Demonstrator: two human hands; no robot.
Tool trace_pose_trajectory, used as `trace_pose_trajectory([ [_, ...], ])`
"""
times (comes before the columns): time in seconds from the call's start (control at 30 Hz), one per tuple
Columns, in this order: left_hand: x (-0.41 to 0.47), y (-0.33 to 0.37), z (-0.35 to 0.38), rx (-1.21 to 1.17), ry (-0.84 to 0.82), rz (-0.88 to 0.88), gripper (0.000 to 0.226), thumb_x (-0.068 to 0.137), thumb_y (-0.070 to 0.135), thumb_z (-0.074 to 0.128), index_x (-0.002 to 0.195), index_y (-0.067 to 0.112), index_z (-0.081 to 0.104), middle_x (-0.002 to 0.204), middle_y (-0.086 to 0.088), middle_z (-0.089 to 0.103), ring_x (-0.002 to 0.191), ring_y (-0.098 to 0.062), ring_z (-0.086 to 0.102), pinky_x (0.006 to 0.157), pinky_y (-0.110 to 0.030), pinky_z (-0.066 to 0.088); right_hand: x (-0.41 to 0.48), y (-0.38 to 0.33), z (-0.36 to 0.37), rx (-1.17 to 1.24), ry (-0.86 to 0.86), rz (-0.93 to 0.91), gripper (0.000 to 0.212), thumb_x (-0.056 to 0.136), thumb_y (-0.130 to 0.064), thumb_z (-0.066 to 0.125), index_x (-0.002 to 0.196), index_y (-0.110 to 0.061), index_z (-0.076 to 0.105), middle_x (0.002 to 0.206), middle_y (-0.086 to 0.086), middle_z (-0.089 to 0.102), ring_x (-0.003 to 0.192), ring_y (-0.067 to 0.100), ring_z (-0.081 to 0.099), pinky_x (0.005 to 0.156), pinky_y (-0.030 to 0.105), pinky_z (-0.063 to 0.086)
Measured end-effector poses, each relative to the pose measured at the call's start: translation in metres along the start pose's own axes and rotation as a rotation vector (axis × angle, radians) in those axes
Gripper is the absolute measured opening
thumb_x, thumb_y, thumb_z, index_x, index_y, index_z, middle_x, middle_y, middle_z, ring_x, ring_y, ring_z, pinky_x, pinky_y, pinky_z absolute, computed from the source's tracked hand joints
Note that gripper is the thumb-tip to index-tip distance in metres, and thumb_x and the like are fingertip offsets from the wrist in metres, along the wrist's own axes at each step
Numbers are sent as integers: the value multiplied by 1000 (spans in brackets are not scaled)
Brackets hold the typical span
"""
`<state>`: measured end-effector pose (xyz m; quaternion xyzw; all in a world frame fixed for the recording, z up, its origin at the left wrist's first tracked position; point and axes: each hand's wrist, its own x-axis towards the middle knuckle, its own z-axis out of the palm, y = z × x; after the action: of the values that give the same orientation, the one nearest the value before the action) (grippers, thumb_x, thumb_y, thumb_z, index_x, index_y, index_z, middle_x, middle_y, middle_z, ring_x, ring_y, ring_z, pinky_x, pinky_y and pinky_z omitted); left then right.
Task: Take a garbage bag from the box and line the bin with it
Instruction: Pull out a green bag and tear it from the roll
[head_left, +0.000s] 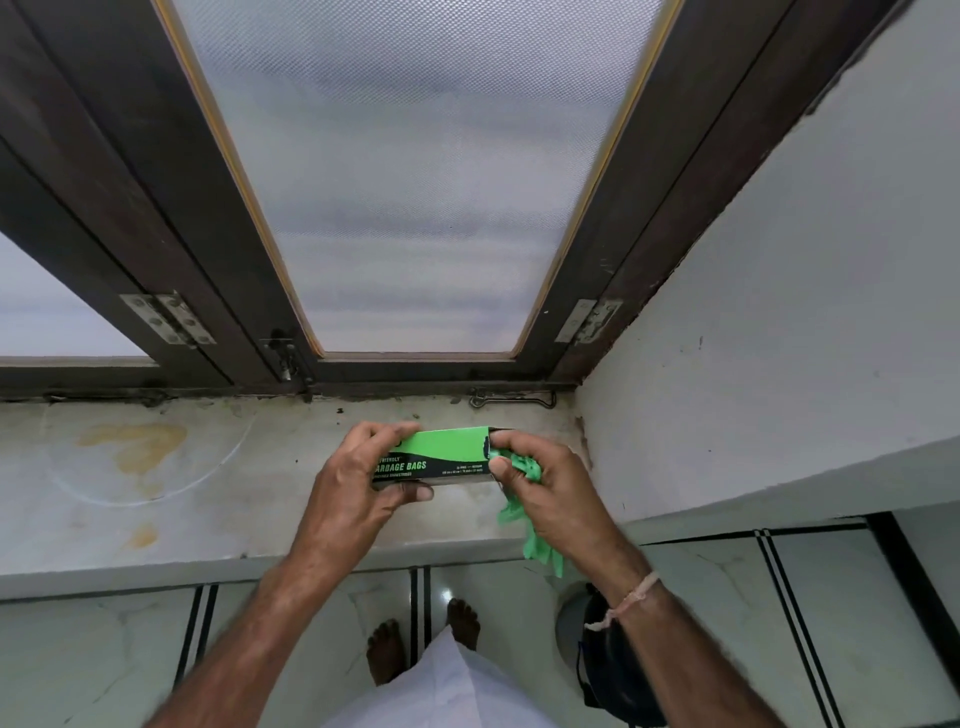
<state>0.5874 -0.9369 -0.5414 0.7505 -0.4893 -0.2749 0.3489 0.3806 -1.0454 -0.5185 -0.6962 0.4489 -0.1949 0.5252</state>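
The left hand is hiding part of the box it is gripping, while the right hand is pinching a crumpled green garbage bag.

Home: frosted window, tiled floor.

one box, one green bag, two hands, two bare feet, two hinges, and seemingly one bin, mostly hidden.

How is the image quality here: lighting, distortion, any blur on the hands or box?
Head view: soft, even daylight through the frosted window, no harsh shadows; strong wide-angle bending of the frame; box lettering readable, hands fairly sharp; a small glare spot on the floor tile.
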Motion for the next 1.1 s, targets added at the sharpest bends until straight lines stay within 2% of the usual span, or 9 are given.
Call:
trace_pose_trajectory([
  [0.1, -2, -2, -4, -68, 25, -5, 69, 68, 51, 77, 134, 35, 64, 116, 19, 58, 110, 0, 57, 90, -14, 45, 2, -6, 4, -18, 6, -35, 16, 96, -29, 70, 112, -28, 71, 111, -22, 72, 105, -2, 68, 91, 35, 60],
  [0.2, -6, -8, -9, -122, 59, -25, 61, 67, 48, 83, 124, 52, 61, 115, 18, 60, 110, 1, 58, 86, -6, 41, -1, -9, 3, 82, 129, -84, 15, 91, -31, 75, 103, -24, 77, 102, -16, 76, 97, 3, 70, 84, 34, 61],
  [0.37, -10, -17, -10, -207, 127, -99, 67, 63, 46, 85, 128, 37, 67, 115, 12, 62, 110, -1, 59, 85, -8, 43, -12, -4, -1, 31, 147, -42, 62, 66, -52, 84, 124, -39, 64, 104, -11, 65, 94, 8, 64, 78, 28, 61],
  [0.43, -11, -17, -9, -230, 94, -97, 67, 62, 48, 85, 126, 39, 67, 115, 12, 63, 107, 0, 60, 83, -6, 43, -13, -1, 3, -34, 138, -71, 70, 63, -57, 83, 128, -42, 62, 114, -21, 62, 102, -1, 60, 84, 25, 59],
  [0.53, -13, -17, -6, -255, 21, -65, 63, 62, 48, 85, 123, 42, 67, 117, 14, 63, 107, 5, 58, 83, -4, 44, -11, -1, 7, -27, 212, -78, 64, 65, -62, 78, 126, -44, 66, 126, -25, 59, 117, -11, 52, 95, 18, 50],
  [0.63, -15, -17, -5, -246, -11, -67, 67, 63, 50, 83, 126, 40, 67, 120, 15, 61, 107, 6, 58, 84, -6, 47, -11, -5, 10, -77, 205, -97, 55, 69, -66, 74, 118, -42, 72, 118, -9, 56, 109, -9, 51, 83, 6, 45],
  [0.77, -18, -15, -6, -257, 29, -80, 67, 62, 51, 82, 127, 37, 68, 119, 17, 61, 107, 9, 56, 86, -8, 47, -14, -4, 11, -75, 169, -126, 50, 71, -77, 69, 107, -44, 77, 123, -11, 53, 120, -1, 53, 91, 18, 51],
  [0.97, -20, -14, -3, -235, 102, -101, 66, 66, 40, 88, 128, 32, 68, 116, 13, 62, 107, 14, 54, 80, 2, 40, -21, -6, 19, 22, 115, -84, 38, 80, -58, 76, 116, -46, 74, 121, -11, 62, 119, 8, 59, 97, 41, 57],
  [1.1, -22, -17, -2, -214, 147, -123, 65, 71, 33, 90, 132, 32, 67, 118, 11, 61, 109, 7, 56, 82, 0, 41, -31, -17, 20, 217, 147, -41, 54, 92, -42, 64, 145, -43, 52, 129, -29, 59, 118, -19, 55, 86, 8, 52],
])
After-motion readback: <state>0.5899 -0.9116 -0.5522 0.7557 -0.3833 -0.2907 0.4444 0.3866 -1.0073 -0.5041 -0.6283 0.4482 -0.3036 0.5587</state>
